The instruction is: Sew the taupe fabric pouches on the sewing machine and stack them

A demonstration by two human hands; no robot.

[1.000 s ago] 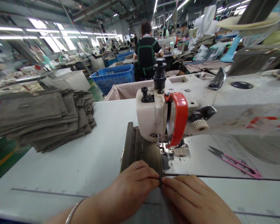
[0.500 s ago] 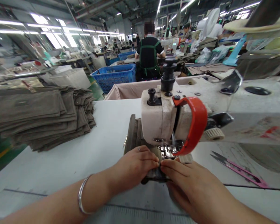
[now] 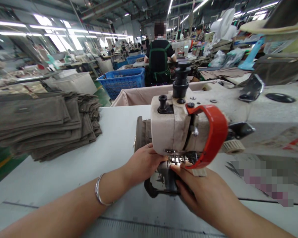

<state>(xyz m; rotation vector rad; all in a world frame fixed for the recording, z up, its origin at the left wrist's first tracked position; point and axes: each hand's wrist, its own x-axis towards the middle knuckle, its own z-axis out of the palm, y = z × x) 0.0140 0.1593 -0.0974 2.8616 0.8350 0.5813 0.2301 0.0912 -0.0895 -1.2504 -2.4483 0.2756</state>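
A grey-brown fabric piece [image 3: 141, 134] with a small metal pull on its left edge lies under the head of a white sewing machine [image 3: 163, 129]. My left hand [image 3: 144, 164] is closed on the near left part of this piece, fingertips just left of the presser foot [image 3: 175, 158]. My right hand [image 3: 201, 188] has its fingers together at the near edge by the foot, right of the needle area, holding the piece there. The machine head and my fingers hide much of the cloth. A dark metal plate [image 3: 164, 181] shows below my fingertips.
A tall stack of grey-brown fabric pieces [image 3: 47, 122] sits at the left of the white table [image 3: 116, 138]. Snips [image 3: 234, 169], partly blurred out, lie at right. The machine's red guard [image 3: 217, 135] juts out above my right hand. Beyond are a blue basket [image 3: 124, 81] and a seated person [image 3: 159, 56].
The fabric piece has slid away from me under the machine head, and both hands have moved slightly forward with it. More of the dark plate shows now.
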